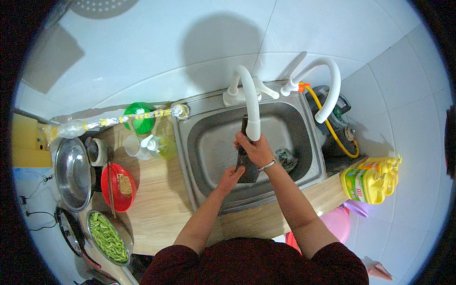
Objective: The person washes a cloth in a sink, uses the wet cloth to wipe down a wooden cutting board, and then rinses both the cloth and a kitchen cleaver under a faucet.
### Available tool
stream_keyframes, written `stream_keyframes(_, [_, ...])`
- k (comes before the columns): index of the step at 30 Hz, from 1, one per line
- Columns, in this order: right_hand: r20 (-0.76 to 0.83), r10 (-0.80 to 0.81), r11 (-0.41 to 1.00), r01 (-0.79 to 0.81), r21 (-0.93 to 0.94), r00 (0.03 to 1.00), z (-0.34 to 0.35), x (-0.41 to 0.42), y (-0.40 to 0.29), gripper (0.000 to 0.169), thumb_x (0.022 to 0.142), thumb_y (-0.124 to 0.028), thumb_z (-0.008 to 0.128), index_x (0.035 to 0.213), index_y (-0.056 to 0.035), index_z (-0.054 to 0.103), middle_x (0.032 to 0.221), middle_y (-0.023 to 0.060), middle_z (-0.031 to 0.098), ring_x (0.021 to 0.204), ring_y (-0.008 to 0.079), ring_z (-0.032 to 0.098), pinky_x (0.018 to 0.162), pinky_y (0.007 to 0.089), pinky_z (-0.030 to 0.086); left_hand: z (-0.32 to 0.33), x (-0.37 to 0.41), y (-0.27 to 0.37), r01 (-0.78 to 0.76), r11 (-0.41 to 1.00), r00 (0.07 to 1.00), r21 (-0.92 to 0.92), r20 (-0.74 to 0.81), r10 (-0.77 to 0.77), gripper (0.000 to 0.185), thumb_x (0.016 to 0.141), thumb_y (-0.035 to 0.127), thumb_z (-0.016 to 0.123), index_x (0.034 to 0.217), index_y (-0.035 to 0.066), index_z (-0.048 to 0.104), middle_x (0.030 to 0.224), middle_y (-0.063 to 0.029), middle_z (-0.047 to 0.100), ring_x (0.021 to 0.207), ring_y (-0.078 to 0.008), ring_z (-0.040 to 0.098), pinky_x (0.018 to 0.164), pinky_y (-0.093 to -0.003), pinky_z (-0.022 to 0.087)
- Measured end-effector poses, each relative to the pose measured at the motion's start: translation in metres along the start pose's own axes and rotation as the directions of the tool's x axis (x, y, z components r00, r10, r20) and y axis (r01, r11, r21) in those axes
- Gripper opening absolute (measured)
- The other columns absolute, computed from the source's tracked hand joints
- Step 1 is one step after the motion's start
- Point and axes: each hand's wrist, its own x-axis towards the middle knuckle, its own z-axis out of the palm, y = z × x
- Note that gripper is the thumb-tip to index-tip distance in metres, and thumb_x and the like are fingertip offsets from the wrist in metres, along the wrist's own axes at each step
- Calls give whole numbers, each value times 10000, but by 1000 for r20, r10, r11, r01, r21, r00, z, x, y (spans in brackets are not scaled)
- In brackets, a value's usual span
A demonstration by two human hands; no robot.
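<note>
Over the stainless steel sink [213, 142], my right hand [255, 150] grips the upper part of a dark, flat-bladed object, perhaps a kitchen cleaver [248, 172]. Its narrow end points toward the wall, under the spout of a white faucet [253, 107]. My left hand [231, 178] pinches the left edge of the broad part. A bracelet is on my right wrist. In the right part of the basin lies a crumpled dark cloth or scouring pad [286, 159]. Whether water is running cannot be told.
Left on the wooden counter [156, 199] stand a pump bottle [165, 146], a green bowl [139, 117], a red bowl [131, 199] with chopsticks, a steel basin [73, 174] and a dish of cut green vegetables [108, 237]. Right are a second white spout [333, 82], a yellow hose [329, 128] and yellow jugs [374, 188].
</note>
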Motion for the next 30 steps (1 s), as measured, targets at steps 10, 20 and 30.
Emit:
stream_keyframes(10, [-88, -44, 972, 63, 228, 995, 15, -5, 8, 275, 772, -183, 568, 952, -26, 429, 675, 30, 502, 563, 105, 486, 513, 235, 415, -2, 10, 22, 90, 871, 992, 484, 34, -121, 325, 813, 280, 521, 953, -13, 528, 699, 7, 531, 656, -95, 450, 613, -250, 373])
stream_keyframes(20, [-170, -75, 970, 112, 218, 983, 24, -9, 14, 253, 750, -217, 598, 870, -29, 479, 670, 24, 523, 576, 99, 489, 522, 239, 409, 18, 25, 0, -237, 968, 962, -83, -162, 222, 348, 802, 111, 504, 1103, -27, 399, 1029, -106, 509, 973, -175, 479, 829, -285, 371])
stream_keyframes(30, [-451, -190, 964, 253, 83, 872, 23, 19, -5, 300, 699, -261, 657, 811, -41, 487, 616, 37, 543, 488, 89, 491, 414, 234, 393, 23, 21, 37, -12, 953, 989, 304, -134, 56, 187, 765, 154, 563, 789, -29, 539, 667, -16, 543, 594, -120, 470, 540, -298, 401])
